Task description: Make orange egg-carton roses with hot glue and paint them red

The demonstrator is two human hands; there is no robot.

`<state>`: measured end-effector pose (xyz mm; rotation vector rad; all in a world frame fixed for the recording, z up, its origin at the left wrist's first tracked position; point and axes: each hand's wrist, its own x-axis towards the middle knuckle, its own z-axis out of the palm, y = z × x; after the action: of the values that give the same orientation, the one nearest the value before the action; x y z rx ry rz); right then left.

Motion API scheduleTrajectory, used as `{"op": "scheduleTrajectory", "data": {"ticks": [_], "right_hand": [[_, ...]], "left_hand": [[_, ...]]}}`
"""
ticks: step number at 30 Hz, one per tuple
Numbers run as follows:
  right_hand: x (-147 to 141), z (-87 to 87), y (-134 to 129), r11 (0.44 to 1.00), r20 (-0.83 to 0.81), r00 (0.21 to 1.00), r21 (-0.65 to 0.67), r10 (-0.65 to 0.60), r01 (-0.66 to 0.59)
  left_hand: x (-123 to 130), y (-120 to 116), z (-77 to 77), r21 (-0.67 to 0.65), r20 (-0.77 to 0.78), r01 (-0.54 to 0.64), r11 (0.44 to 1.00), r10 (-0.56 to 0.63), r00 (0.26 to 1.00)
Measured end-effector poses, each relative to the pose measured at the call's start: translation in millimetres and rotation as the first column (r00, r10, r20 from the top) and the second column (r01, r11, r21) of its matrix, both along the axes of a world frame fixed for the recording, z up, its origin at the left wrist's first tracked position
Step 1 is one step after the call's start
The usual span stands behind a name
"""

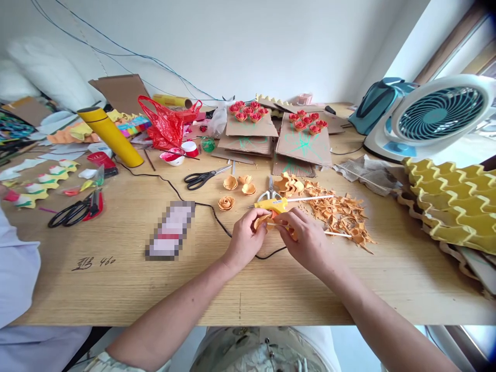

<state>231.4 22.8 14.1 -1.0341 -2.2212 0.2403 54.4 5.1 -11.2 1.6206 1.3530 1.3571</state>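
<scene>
My left hand (248,231) is closed, its thumb and fingers pinching a small orange egg-carton petal piece (262,221). Right beside it, my right hand (306,237) is closed too, fingertips almost meeting the left ones; what they pinch is mostly hidden. Another bit of orange carton (292,234) shows under the right fingers. Just behind both hands lies a yellow glue gun (271,205) with a white glue stick (310,198) out of its back. Several orange cups and a rolled orange carton rose (226,203) sit behind my left hand.
Orange scraps (341,209) spread right of the hands. Small scissors (269,191) and black scissors (203,178) lie behind. A black cord (217,219) crosses the table. Red flowers (308,122) stand on cardboard; yellow egg trays (453,206) and a fan (434,116) are right. A person's sleeve (17,274) is left.
</scene>
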Motion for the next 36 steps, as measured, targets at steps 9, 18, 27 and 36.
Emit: {"op": "scheduleTrajectory", "data": {"ticks": [9,18,27,36], "right_hand": [[-3.2,-5.3,0.6,0.999,0.068,0.997,-0.030,-0.032,0.034],[-4.0,-9.8,0.3,0.996,0.120,0.990,0.055,-0.075,0.069],[-2.0,-7.2,-1.8,0.983,0.184,0.981,0.181,-0.063,0.030],[-0.9,-4.3,-2.5,0.986,0.207,0.978,0.164,-0.038,0.004]], "left_hand": [[3.3,-1.5,-3.6,0.026,0.012,0.023,0.999,-0.023,1.000],[8.0,-4.9,-3.9,0.044,-0.023,0.031,0.999,-0.030,0.999],[5.8,-7.0,-4.9,0.066,-0.106,0.072,0.995,-0.065,0.992],[3.1,-6.6,-0.7,0.064,-0.129,0.074,0.995,-0.065,0.990]]}}
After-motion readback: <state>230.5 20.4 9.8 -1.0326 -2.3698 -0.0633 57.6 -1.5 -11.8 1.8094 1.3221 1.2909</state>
